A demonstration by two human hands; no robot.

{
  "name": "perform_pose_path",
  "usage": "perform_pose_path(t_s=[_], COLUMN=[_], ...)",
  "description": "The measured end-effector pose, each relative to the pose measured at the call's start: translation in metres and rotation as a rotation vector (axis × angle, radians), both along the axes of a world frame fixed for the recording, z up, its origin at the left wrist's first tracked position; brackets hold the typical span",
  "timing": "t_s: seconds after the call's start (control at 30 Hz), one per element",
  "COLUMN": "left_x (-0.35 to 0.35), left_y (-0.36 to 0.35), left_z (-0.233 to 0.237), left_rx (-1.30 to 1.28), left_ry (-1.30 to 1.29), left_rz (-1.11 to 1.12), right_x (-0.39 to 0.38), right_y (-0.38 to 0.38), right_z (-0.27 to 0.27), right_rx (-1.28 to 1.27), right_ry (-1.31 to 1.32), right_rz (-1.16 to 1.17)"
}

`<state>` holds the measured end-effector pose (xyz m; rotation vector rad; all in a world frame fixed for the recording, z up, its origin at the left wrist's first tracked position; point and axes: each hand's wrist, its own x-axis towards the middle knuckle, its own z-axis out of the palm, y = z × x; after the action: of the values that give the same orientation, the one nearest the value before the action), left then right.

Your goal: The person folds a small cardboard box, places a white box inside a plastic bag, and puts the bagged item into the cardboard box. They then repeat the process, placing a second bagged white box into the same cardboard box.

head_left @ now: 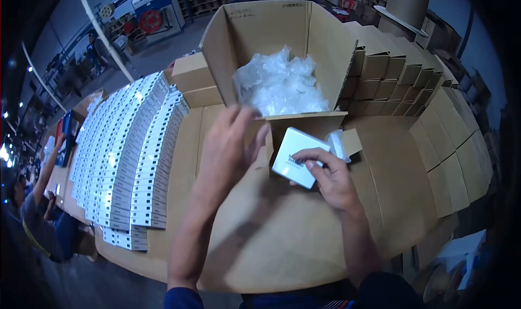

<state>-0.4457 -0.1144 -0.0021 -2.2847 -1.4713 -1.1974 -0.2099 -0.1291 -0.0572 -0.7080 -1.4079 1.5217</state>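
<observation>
Over the cardboard-covered table [282, 238], our right hand [332, 180] pinches a small white box [296, 157] by its near edge; our left hand [227, 146] hovers spread beside it. We judge it light, stiff, best gripped at the edges.

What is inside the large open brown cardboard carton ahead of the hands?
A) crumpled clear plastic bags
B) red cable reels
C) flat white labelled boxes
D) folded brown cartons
A: crumpled clear plastic bags fill the large open brown cardboard carton, just beyond the left hand.
</observation>
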Motion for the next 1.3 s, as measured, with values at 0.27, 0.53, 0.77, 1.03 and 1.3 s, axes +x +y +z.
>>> perform_pose_path(t_s=[0.27, 0.53, 0.77, 1.03, 1.3], left_x=[-0.015, -0.009, 0.05, 0.057, 0.03], left_y=[0.26, 0.251, 0.113, -0.029, -0.144], left_z=[-0.035, -0.013, 0.016, -0.026, -0.079], left_rx=[-0.111, -0.04, -0.016, -0.431, -0.602], left_ry=[0.297, -0.215, -0.322, -0.725, -1.226], left_rz=[0.364, 0.173, 0.077, -0.039, -0.541], right_x=[0.025, 0.025, -0.001, 0.02, 0.029], right_y=[0.104, 0.174, 0.155, 0.055, -0.042], right_z=[0.044, 0.017, 0.026, 0.028, -0.051], right_rx=[0.367, 0.534, 0.616, 0.252, -0.219], right_ry=[-0.078, -0.285, -0.267, -0.095, 0.355], right_rz=[-0.219, -0.383, -0.535, -0.126, -0.101])
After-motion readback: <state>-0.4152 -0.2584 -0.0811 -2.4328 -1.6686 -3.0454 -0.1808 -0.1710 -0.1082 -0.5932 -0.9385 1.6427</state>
